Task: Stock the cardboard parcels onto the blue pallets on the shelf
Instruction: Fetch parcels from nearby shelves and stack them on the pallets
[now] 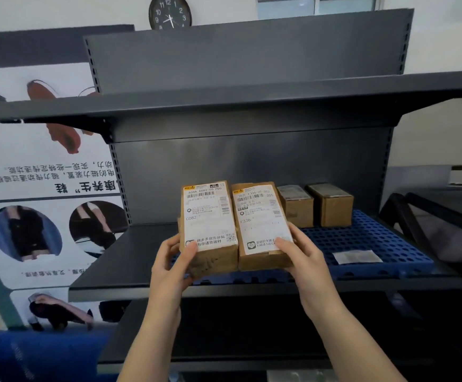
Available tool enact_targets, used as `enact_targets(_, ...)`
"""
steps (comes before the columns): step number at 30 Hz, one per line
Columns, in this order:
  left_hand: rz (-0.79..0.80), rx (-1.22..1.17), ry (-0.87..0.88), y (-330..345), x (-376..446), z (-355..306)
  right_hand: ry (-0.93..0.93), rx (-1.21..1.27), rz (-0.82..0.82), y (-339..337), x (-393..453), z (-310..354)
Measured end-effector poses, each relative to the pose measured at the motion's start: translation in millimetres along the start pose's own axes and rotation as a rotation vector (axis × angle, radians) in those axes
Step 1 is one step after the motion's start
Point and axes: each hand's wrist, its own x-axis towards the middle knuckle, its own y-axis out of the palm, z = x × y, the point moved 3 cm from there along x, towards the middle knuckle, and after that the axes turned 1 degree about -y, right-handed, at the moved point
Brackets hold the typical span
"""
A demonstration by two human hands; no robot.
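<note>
One parcel [209,230] per hand [173,260]
</note>
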Motion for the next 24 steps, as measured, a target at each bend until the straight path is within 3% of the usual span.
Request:
enact_targets(11,-0.047,-0.063,-0.002,-11,89,21,0.077,0.065,-0.197,6,84,-30)
enact_targets(17,-0.053,-0.058,-0.022,-8,113,32,0.133,-0.058,-0.172,2,126,-59)
enact_targets(24,-0.085,-0.075,-0.001,-14,134,35,0.101,-0.384,-0.188,2,159,-74)
